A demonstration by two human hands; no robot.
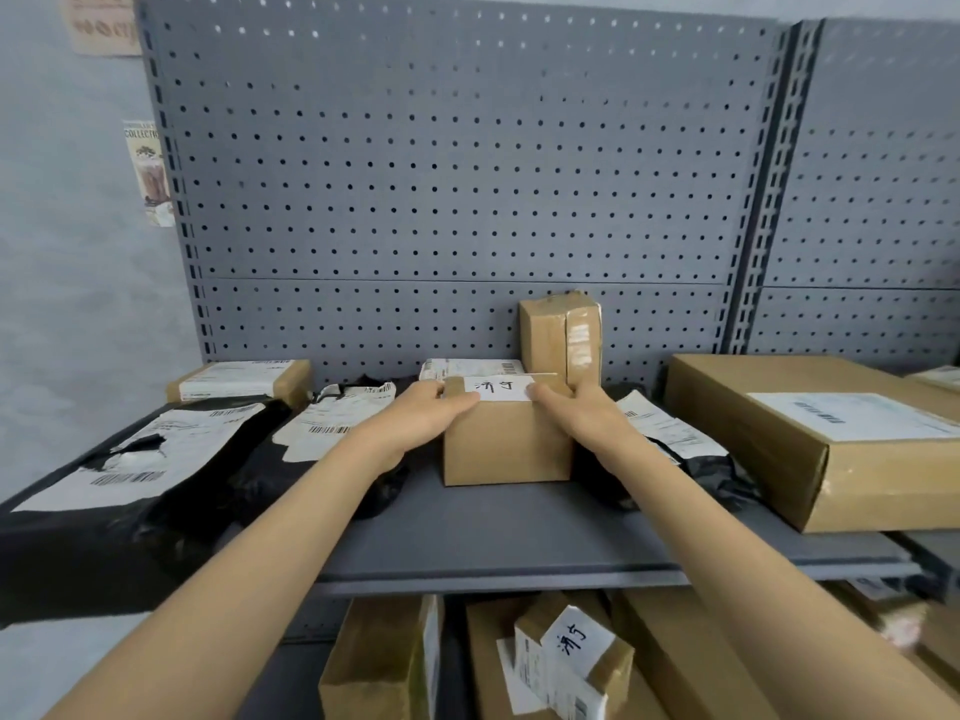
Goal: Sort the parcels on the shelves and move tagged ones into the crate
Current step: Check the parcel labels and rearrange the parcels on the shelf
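A small brown cardboard box stands in the middle of the grey shelf. A white handwritten tag lies on its top. My left hand grips the box's top left edge and my right hand grips its top right edge, thumbs on the top. The box rests on the shelf. On the shelf below, another small box with a handwritten tag lies tilted. No crate is in view.
Black mailer bags flank the box. A large flat carton fills the right. An upright box and flat parcels stand at the back against the pegboard. More cartons sit below.
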